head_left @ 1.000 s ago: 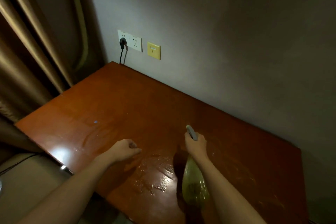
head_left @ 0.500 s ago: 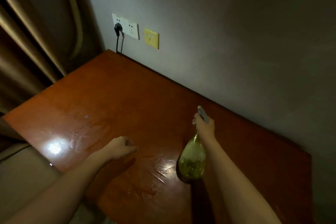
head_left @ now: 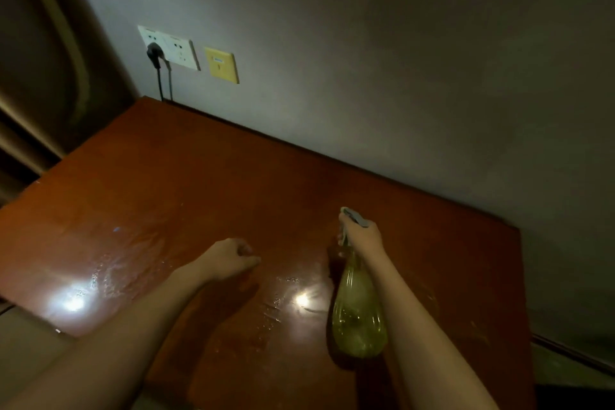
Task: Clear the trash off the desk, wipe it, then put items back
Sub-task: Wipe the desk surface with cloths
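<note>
The reddish-brown wooden desk [head_left: 206, 183] fills the middle of the head view, its near part wet and shiny. My right hand [head_left: 362, 236] grips the grey trigger head of a yellow-green spray bottle [head_left: 357, 313], held above the desk's near right part with its nozzle aimed away from me. My left hand [head_left: 229, 258] hovers just over the wet patch at centre, its fingers curled with nothing in them. A tiny pale blue speck [head_left: 116, 229] lies on the left part of the desk.
The grey wall [head_left: 399, 60] runs right along the desk's far edge. A white socket plate [head_left: 169, 47] with a black plug and cable, and a yellow plate [head_left: 221, 65], sit above the far left corner. Brown curtains [head_left: 40, 76] hang at left.
The right hand has carried the spray bottle slightly right and forward over the desk. My left hand stays curled over the wet patch. The camera view has shifted a little.
</note>
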The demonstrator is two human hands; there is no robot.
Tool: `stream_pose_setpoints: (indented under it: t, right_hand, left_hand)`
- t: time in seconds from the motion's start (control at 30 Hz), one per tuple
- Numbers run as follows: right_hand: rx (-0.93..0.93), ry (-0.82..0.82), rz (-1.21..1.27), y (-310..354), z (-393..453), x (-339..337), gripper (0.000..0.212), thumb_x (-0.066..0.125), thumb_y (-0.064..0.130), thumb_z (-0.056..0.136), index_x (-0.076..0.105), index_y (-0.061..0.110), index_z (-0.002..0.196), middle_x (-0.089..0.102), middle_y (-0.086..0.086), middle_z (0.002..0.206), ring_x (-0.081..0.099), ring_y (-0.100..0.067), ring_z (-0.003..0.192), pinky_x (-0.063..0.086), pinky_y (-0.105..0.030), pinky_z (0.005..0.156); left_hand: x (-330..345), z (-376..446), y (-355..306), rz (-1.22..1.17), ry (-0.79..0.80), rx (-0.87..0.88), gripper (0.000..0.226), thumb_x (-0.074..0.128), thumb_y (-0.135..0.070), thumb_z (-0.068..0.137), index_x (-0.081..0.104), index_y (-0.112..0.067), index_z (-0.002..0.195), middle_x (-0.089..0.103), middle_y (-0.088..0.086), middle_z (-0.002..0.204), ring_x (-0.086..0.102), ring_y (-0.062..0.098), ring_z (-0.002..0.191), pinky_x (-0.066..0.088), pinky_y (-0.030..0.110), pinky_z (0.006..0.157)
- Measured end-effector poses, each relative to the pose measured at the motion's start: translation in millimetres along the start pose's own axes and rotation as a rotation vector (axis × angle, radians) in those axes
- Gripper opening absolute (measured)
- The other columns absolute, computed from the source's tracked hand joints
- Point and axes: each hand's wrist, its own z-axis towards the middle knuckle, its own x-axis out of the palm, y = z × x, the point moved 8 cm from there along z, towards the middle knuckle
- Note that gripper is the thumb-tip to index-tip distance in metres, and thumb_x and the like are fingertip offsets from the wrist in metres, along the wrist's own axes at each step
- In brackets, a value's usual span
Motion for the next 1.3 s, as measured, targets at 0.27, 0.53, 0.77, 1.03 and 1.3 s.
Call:
stream_pose_setpoints:
  t: [0.27, 0.53, 0.77, 1.03, 1.3]
  right_hand:
    - [0.066, -0.085, -0.179, -54.5, -52.3, -18.0, 0.051, 0.052, 0.055, 0.088, 0.059, 0.004, 0.089, 0.058, -0.008, 0.076, 0.049, -0.017, 0.059, 0.04, -0.022, 0.053]
    - [-0.075, -0.05, 0.008, -71.6, -123.6, -19.8, 0.033, 0.056, 0.042, 0.092, 0.063, 0.013, 0.077, 0.058, -0.003, 0.061, 0.059, -0.016, 0.056, 0.052, -0.027, 0.053]
    - [0.002, -0.067, -0.225, -115.4, -179.9, -2.8, 0.041, 0.05, 0.037, 0.097, 0.058, 0.007, 0.07, 0.052, -0.001, 0.056, 0.046, -0.01, 0.044, 0.036, -0.015, 0.039]
    - [-0.101, -0.129, -0.133, -131.9, -243.1, -11.5, 0.039, 0.051, 0.041, 0.095, 0.061, 0.01, 0.073, 0.059, -0.004, 0.067, 0.056, -0.014, 0.057, 0.042, -0.017, 0.044]
    - [-0.116, 0.0, -0.273, -172.2, -296.0, 14.3, 0.042, 0.051, 0.038, 0.094, 0.045, 0.01, 0.062, 0.04, -0.004, 0.056, 0.037, -0.019, 0.052, 0.028, -0.025, 0.049]
  left_hand:
    - [17.6, -22.1, -12.0, 0.043, 0.002, 0.047, 0.033, 0.054, -0.037, 0.094, 0.055, -0.015, 0.118, 0.058, 0.003, 0.12, 0.058, 0.013, 0.101, 0.047, 0.023, 0.084]
    - [39.0, -72.6, 8.2, 0.056, 0.004, 0.058, 0.039, 0.055, -0.04, 0.093, 0.053, -0.015, 0.123, 0.053, 0.004, 0.129, 0.052, 0.019, 0.116, 0.043, 0.028, 0.093]
    - [64.1, -126.6, 36.9, 0.038, 0.013, 0.044, 0.038, 0.054, -0.04, 0.093, 0.053, -0.015, 0.123, 0.053, 0.003, 0.124, 0.053, 0.016, 0.106, 0.042, 0.026, 0.086]
    - [93.6, -182.2, 73.3, 0.056, -0.024, 0.047, 0.035, 0.055, -0.038, 0.093, 0.053, -0.015, 0.119, 0.055, 0.005, 0.122, 0.053, 0.016, 0.104, 0.045, 0.028, 0.088]
    - [121.4, -217.9, 75.4, 0.032, -0.02, 0.104, 0.04, 0.056, -0.036, 0.093, 0.053, -0.011, 0.124, 0.055, 0.007, 0.123, 0.053, 0.021, 0.111, 0.045, 0.03, 0.089]
